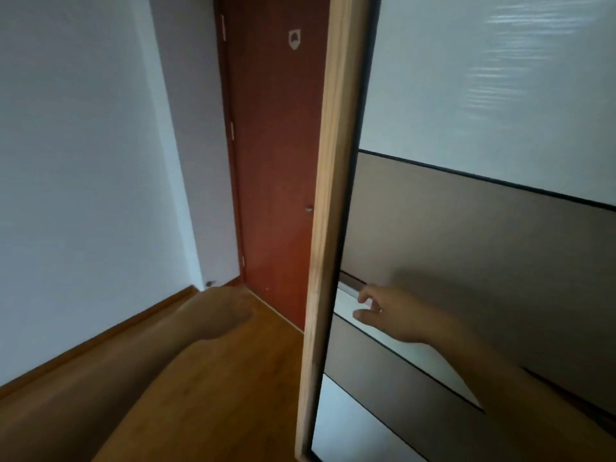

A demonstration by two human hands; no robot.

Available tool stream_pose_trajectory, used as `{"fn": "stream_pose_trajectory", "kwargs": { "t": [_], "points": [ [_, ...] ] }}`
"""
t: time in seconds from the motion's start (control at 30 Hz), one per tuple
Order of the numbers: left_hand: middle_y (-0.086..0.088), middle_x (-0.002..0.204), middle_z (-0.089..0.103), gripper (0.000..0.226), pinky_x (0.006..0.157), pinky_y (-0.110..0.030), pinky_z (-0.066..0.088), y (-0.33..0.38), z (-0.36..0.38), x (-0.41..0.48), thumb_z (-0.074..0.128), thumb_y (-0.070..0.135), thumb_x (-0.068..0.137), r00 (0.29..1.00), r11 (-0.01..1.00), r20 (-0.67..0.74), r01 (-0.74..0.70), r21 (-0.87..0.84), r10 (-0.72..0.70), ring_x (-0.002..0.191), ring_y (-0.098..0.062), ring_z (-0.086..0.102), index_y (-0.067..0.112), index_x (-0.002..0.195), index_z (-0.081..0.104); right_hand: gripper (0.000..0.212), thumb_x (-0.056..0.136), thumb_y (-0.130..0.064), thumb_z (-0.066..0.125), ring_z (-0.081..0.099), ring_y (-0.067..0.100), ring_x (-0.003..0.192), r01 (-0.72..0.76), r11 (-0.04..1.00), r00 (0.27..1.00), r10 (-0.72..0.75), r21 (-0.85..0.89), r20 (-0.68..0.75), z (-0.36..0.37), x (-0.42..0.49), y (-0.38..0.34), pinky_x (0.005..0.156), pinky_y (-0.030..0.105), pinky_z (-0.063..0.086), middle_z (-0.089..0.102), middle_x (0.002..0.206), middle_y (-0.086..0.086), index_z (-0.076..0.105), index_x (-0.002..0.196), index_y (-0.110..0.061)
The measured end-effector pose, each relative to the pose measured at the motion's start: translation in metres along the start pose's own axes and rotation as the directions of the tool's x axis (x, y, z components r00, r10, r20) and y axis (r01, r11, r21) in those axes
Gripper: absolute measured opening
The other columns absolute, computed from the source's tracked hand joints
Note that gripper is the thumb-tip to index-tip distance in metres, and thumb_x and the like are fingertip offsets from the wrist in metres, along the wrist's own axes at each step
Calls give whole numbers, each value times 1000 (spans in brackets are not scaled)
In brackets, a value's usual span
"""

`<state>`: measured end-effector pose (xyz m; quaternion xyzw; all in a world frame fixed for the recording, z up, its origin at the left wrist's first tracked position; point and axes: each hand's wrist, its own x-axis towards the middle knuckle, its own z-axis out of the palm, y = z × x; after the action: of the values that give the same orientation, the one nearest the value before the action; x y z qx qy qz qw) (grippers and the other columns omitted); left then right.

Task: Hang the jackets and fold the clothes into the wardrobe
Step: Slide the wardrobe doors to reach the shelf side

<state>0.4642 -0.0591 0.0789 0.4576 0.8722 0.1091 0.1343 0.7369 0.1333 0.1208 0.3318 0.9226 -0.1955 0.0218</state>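
Observation:
The wardrobe's sliding door (pixel 483 228) fills the right side, with white and taupe panels and a light wooden frame (pixel 328 211) along its left edge. A recessed metal handle (pixel 350 282) sits low on the taupe panel. My right hand (pixel 383 306) reaches to that handle, its fingertips curled at the groove's right end. My left hand (pixel 223 315) hangs blurred over the floor, left of the frame, holding nothing. No jackets or clothes are in view, and the wardrobe's inside is hidden.
A red-brown room door (pixel 276 155) stands shut straight ahead, in the corner beside the wardrobe. A white wall (pixel 83 161) runs along the left with a wooden skirting board. Wooden floor (pixel 233 378) lies below.

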Motion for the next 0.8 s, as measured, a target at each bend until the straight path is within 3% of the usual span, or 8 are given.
{"fn": "stream_pose_trajectory", "kwargs": {
  "t": [0.07, 0.2, 0.33, 0.4, 0.53, 0.8],
  "points": [
    [1, 140, 58, 75, 107, -33, 45, -38, 8, -30, 60, 71, 85, 994, 994, -2, 107, 9, -107, 125, -18, 58, 25, 142, 51, 39, 99, -51, 57, 61, 8, 94, 113, 993, 993, -112, -18, 45, 15, 12, -24, 84, 30, 54, 64, 112, -5, 58, 126, -24],
    [7, 138, 59, 53, 98, -25, 46, -87, 19, -112, 56, 53, 98, 959, 958, 42, 283, -46, -282, 119, -11, 60, 32, 145, 48, 41, 101, -51, 53, 59, 10, 99, 266, 964, 951, -259, -20, 171, 55, 34, -80, 84, 30, 51, 58, 109, -10, 53, 133, -25],
    [5, 137, 60, 55, 96, -25, 50, -125, 25, -179, 56, 50, 99, 898, 894, 32, 439, -84, -438, 116, -12, 62, 29, 148, 45, 47, 100, -55, 53, 59, 14, 108, 383, 923, 894, -358, -45, 270, 92, 51, -139, 92, 35, 52, 58, 120, -7, 52, 138, -28],
    [4, 138, 60, 55, 97, -26, 51, -142, 25, -201, 56, 50, 99, 875, 871, 18, 484, -79, -484, 117, -13, 62, 28, 149, 45, 46, 100, -55, 52, 58, 12, 105, 432, 900, 868, -397, -58, 297, 104, 56, -168, 85, 31, 51, 58, 127, -6, 51, 139, -30],
    [4, 139, 60, 57, 96, -24, 49, -174, 12, -210, 55, 52, 98, 867, 866, 31, 499, -42, -498, 119, -13, 61, 29, 149, 43, 47, 99, -57, 52, 57, 12, 101, 460, 885, 855, -420, -71, 304, 121, 64, -210, 75, 28, 46, 59, 127, -4, 51, 138, -30],
    [7, 138, 60, 54, 95, -26, 48, -190, -4, -133, 56, 54, 98, 944, 945, 52, 325, 42, -326, 119, -13, 60, 33, 147, 46, 48, 101, -54, 52, 60, 17, 113, 252, 965, 944, -229, -75, 237, 124, 68, -204, 94, 36, 52, 59, 134, -1, 50, 140, -27]
  ]
}}
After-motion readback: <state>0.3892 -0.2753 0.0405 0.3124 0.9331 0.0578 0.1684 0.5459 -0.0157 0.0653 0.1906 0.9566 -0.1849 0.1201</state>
